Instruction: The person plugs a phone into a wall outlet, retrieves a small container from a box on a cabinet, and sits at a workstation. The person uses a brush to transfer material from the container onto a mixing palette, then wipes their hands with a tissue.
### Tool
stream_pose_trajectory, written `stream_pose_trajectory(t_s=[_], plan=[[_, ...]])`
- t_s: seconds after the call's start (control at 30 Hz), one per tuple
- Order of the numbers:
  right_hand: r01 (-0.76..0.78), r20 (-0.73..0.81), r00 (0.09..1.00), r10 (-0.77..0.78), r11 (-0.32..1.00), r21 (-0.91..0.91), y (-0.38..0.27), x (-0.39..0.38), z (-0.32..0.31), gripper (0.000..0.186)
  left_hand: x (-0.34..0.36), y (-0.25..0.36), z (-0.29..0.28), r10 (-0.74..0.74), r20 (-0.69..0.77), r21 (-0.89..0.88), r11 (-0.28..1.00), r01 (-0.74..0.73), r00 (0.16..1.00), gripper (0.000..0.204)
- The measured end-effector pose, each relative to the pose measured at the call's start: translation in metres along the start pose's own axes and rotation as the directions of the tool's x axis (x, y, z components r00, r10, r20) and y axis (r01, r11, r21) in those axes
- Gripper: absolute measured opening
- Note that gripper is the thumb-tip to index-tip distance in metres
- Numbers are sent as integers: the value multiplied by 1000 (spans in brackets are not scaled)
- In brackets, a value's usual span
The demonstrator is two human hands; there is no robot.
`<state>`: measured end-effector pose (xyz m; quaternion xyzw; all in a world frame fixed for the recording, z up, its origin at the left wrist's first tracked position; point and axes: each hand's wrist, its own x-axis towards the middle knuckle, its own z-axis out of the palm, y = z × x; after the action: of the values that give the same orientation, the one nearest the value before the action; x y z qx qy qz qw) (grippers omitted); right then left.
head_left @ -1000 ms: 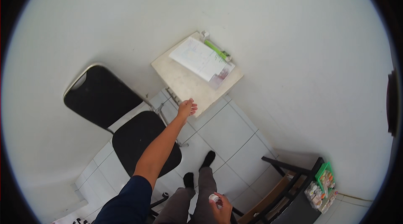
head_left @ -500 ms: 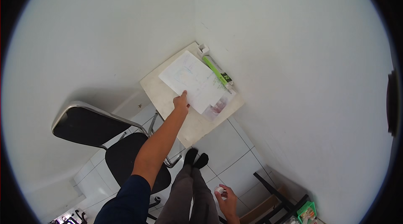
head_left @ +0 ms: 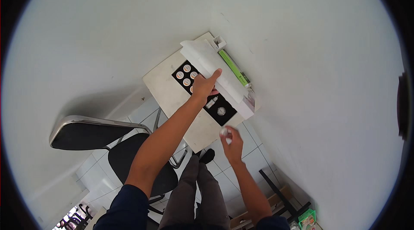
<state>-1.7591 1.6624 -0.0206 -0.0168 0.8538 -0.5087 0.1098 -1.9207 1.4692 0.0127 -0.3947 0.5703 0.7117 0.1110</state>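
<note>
My left hand (head_left: 206,85) grips the edge of white paper sheets (head_left: 203,57), thumb on top, lifting them so they curl over the table. Beneath them a black tray (head_left: 229,116) shows, holding several round white-lidded jars (head_left: 186,68), a small white bottle (head_left: 211,102) and a round ribbed white piece (head_left: 221,111). The hand and paper hide the tray's middle. My right hand (head_left: 233,147) pinches a small round white jar (head_left: 224,132) just off the table's near edge.
The cream table (head_left: 161,77) stands in the wall corner. A long green-and-white box (head_left: 233,66) lies along its right side, beside a small white open box (head_left: 219,42). A black chair (head_left: 129,156) stands at left. At lower right are a dark frame (head_left: 280,193) and a green basket (head_left: 308,218).
My left hand has raised the sheets, which lay flat, toward the right, uncovering the black tray. My right hand has moved up toward the table with the jar.
</note>
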Motion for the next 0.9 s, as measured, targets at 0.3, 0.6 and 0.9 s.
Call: stream_pose_trajectory(t_s=[0.3, 0.6, 0.9], plan=[[104, -121, 985, -121, 985, -135, 6, 92, 26, 39, 14, 27, 17, -43, 163, -38, 998, 50, 986, 46], [308, 7, 930, -367, 770, -558, 21, 158, 49, 45, 11, 27, 22, -10, 179, -45, 999, 18, 984, 51], [327, 137, 928, -346, 580, -746, 29, 120, 34, 50, 1, 5, 26, 62, 41, -47, 997, -60, 997, 51]])
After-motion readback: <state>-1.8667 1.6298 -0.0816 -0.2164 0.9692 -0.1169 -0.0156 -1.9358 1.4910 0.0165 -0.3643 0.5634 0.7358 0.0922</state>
